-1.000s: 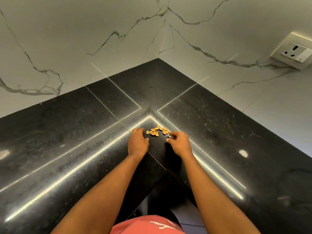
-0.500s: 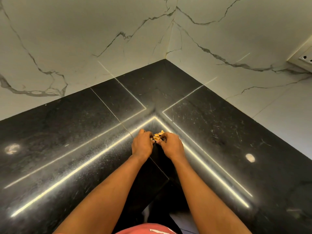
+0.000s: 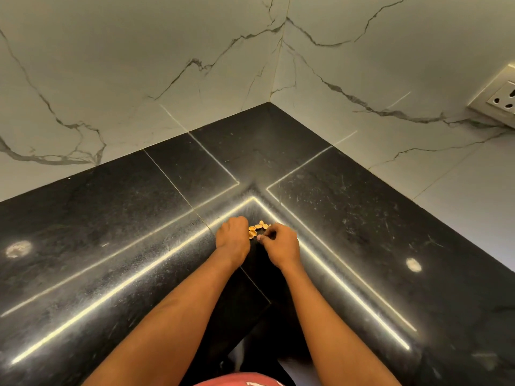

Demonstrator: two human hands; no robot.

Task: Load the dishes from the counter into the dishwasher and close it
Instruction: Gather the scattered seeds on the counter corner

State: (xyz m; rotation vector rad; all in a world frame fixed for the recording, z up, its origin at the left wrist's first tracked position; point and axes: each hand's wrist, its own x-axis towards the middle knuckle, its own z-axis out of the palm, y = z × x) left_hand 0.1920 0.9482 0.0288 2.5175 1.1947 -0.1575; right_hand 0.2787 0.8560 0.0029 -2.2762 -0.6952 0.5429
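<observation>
No dishes and no dishwasher are in view. A small pile of tan nut shells (image 3: 257, 229) lies on the black stone counter (image 3: 348, 218), near its inner corner. My left hand (image 3: 232, 240) is curled against the left side of the pile, fingers cupped round the shells. From the right, my right hand (image 3: 281, 246) has its fingers curled too, with thumb and fingertips pinching at the near edge of the pile. Part of the pile is hidden by the fingers of both hands.
The L-shaped counter runs left and right along white marble-look walls (image 3: 139, 79). A wall socket (image 3: 501, 101) sits at the far right. Light strips reflect on the stone. The counter's front edge drops away below my forearms.
My hands came together around the spread shells and pushed them into a tighter pile. They have now parted slightly.
</observation>
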